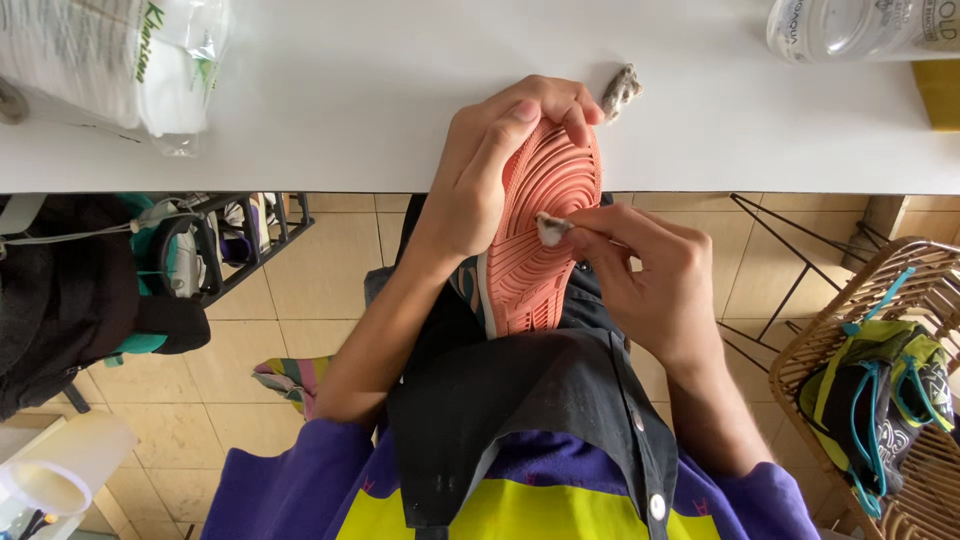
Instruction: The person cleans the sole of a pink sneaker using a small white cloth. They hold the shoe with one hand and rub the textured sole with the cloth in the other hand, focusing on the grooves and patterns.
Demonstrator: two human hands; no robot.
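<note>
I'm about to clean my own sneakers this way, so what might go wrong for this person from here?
The shoe is propped sole-up against the table edge, steadied only by the left hand; firm rubbing may make it slip.
The right hand pinches a very small white wad, which could easily drop or tear on the ridged sole.
A used grey wad lies on the white tabletop and might smudge it.

Ahead of the left grip (480, 170), the white counter (400, 120) lies open. A crumpled wad (620, 90) sits just beyond the fingertips. A plastic bag (120, 60) blocks far left; a clear bottle (850, 25) blocks far right.
</note>
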